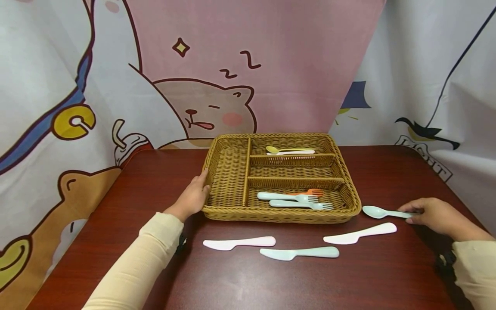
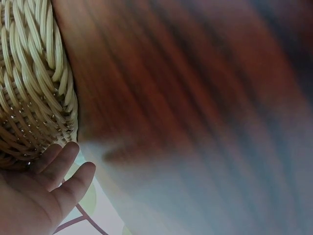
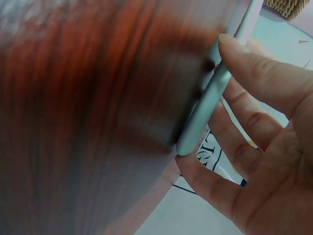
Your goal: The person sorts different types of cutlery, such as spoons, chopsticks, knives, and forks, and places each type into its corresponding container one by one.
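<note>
A brown wicker tray point(image 1: 246, 172) with dividers stands on the table. My left hand point(image 1: 191, 196) touches its left side, with fairly straight fingers point(image 2: 61, 169) against the woven wall. To the right of the tray, my right hand point(image 1: 435, 216) pinches the handle end of a pale green spoon point(image 1: 375, 212). In the right wrist view the thumb lies over the spoon handle point(image 3: 203, 115), with fingers on its other side. The spoon's bowl points left, close to the tray's front right corner.
White knife point(image 1: 360, 234), pinkish-white knife point(image 1: 239, 243) and pale green knife point(image 1: 299, 253) lie before the tray. Its front compartment holds pale green forks point(image 1: 286, 196) and an orange fork point(image 1: 314, 192); the back one holds a yellow spoon point(image 1: 272, 149) and a white utensil point(image 1: 294, 152).
</note>
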A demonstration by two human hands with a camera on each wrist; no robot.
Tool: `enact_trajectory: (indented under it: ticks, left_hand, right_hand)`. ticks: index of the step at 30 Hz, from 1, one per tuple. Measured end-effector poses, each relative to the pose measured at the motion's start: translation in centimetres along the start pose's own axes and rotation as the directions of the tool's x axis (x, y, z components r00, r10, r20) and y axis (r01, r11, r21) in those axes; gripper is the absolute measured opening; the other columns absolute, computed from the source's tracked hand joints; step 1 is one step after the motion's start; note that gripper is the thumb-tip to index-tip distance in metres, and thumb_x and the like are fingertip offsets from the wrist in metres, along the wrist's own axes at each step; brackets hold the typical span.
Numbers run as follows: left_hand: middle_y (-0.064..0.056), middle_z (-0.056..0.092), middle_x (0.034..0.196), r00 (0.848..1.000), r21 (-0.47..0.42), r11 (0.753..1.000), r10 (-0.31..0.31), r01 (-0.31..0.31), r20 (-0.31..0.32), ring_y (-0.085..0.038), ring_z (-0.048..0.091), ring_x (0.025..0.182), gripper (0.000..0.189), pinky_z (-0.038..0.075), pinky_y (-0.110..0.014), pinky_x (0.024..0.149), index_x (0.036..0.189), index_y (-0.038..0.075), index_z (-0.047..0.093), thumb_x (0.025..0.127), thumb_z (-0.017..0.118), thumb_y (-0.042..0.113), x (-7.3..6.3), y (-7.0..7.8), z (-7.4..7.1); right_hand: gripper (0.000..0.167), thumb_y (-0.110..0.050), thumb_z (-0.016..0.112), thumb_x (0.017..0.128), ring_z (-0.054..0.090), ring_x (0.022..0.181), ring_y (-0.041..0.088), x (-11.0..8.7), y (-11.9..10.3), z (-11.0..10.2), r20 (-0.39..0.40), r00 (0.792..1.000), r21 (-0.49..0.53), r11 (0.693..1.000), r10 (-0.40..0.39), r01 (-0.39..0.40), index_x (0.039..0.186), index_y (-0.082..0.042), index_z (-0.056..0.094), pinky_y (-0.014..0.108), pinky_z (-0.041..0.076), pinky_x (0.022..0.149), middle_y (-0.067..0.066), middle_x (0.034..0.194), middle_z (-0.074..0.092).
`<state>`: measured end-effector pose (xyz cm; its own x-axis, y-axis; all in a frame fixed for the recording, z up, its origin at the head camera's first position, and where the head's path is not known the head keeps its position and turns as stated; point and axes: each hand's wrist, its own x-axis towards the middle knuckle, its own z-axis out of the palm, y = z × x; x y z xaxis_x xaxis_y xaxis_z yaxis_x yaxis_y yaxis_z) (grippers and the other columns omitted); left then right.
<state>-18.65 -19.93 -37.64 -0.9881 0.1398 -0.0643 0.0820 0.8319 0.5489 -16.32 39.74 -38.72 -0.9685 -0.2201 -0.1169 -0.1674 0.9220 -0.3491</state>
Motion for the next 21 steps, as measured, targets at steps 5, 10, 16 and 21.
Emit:
enact_trajectory:
  ticks: [5,10,16,21]
  left_hand:
    - [-0.030,0.032,0.147,1.000,0.002,1.000,0.004,-0.004,0.000,-0.040,0.033,0.136,0.059,0.027,-0.051,0.112,0.155,0.001,0.010,0.103,0.036,0.013,0.1,0.0,0.0]
    - [-0.030,0.031,0.147,1.000,0.004,1.000,0.006,-0.006,0.002,-0.040,0.033,0.136,0.059,0.027,-0.051,0.112,0.155,0.001,0.010,0.103,0.036,0.013,0.2,0.0,0.1]
    - [-0.029,0.032,0.147,1.000,0.003,1.000,-0.001,0.001,-0.001,-0.039,0.033,0.136,0.059,0.027,-0.051,0.112,0.155,0.001,0.010,0.103,0.036,0.013,0.2,0.0,0.1]
    - [-0.029,0.031,0.148,1.000,-0.001,1.000,-0.011,0.011,0.002,-0.039,0.032,0.138,0.059,0.026,-0.051,0.112,0.155,0.002,0.010,0.103,0.036,0.013,0.1,0.0,0.0]
  right_hand:
    - [0.014,0.000,0.074,0.075,0.050,0.073,0.016,0.1,-0.1,0.0,-0.011,1.000,-0.013,1.000,-0.003,0.003,0.088,0.000,0.072,0.032,0.038,0.063,0.013,0.082,0.067]
    - [0.012,0.000,0.073,0.077,0.048,0.071,0.017,0.2,-0.2,0.1,-0.030,1.000,-0.028,1.000,0.009,-0.010,0.088,0.000,0.071,0.032,0.037,0.061,0.009,0.079,0.066]
    - [0.014,-0.002,0.073,0.077,0.048,0.069,0.014,0.3,-0.5,0.1,-0.085,0.996,-0.054,0.999,-0.012,0.007,0.090,0.002,0.070,0.033,0.038,0.059,0.004,0.074,0.063]
    - [0.016,-0.003,0.075,0.076,0.048,0.068,0.004,0.6,-1.0,0.0,-0.169,0.982,-0.084,0.994,-0.088,0.074,0.091,0.002,0.071,0.034,0.041,0.059,0.004,0.074,0.065]
